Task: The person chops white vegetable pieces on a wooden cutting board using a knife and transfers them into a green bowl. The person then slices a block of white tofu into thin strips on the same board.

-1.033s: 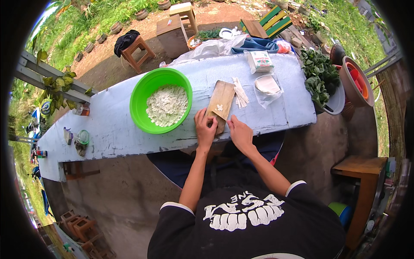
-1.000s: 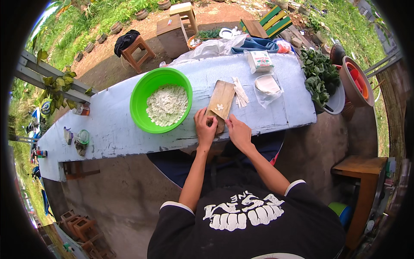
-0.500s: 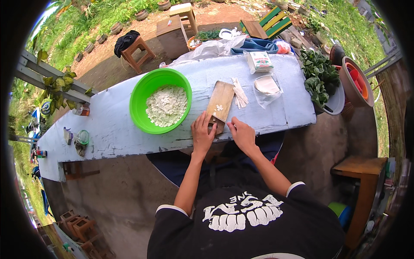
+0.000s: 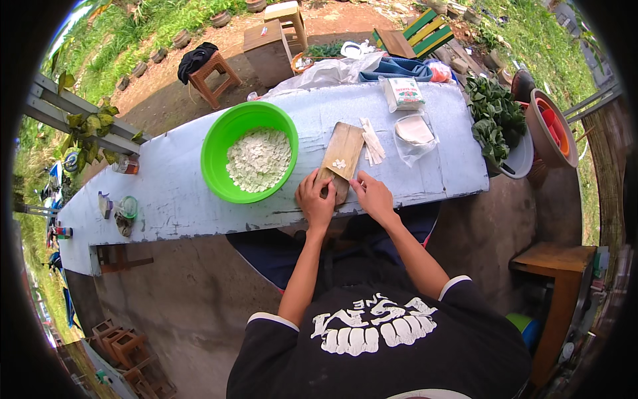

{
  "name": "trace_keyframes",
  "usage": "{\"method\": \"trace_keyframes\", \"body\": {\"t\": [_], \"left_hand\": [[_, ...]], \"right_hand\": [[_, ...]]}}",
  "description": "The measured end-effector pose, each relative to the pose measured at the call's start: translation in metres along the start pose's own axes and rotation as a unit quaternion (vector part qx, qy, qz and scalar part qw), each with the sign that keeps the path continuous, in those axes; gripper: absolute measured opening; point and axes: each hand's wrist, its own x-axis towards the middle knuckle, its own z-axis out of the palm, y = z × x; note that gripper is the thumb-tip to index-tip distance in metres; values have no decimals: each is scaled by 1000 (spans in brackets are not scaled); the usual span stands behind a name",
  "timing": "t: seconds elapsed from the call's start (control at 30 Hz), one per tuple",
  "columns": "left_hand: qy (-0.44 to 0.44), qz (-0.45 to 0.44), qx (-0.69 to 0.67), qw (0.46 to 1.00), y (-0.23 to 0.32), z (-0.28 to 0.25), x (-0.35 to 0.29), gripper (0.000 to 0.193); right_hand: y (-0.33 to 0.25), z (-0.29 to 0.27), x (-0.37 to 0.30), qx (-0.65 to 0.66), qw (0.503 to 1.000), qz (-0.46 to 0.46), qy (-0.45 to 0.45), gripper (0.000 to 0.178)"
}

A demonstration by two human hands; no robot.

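Note:
A narrow wooden cutting board (image 4: 346,142) lies on the table in front of me, with a few small white cut pieces (image 4: 339,163) on it. Across its near part runs a thin straight edge, apparently the blade of a knife (image 4: 340,173). My right hand (image 4: 374,197) is closed at the blade's right end, its handle covered by the fingers. At the board's near left side my left hand (image 4: 315,198) is curled, fingers by the blade's other end; what they hold is hidden. Pale flat strips (image 4: 373,141) lie right of the board. To the left, a green basin (image 4: 211,146) holds many similar pieces.
Beyond the strips are an open plastic bag of white sheets (image 4: 414,130) and a white packet (image 4: 401,94). Leafy greens (image 4: 490,113) fill a bowl at the table's right end. A jar (image 4: 127,209) stands far left; cloths (image 4: 396,69) lie along the back.
My left fingers have drawn in from lying over the board to a curl at its left edge. The blade has shifted slightly up the board, and the cut pieces sit closer together.

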Motion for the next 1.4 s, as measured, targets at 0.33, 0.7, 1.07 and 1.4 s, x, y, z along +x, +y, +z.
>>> {"method": "trace_keyframes", "body": {"t": [0.33,0.7,1.07,1.4], "left_hand": [[15,-27,-30,999,-5,7,1,12],[-8,-48,-48,998,-5,1,5,14],[-7,-75,-72,995,-3,3,2,16],[-86,-2,29,996,6,-7,1,32]], "right_hand": [[-9,-5,-26,-40,999,-4,19,35],[-9,12,-14,3,999,26,24,34],[-10,2,-29,-46,999,2,14,35],[-7,11,-6,9,1000,16,25,35]]}}
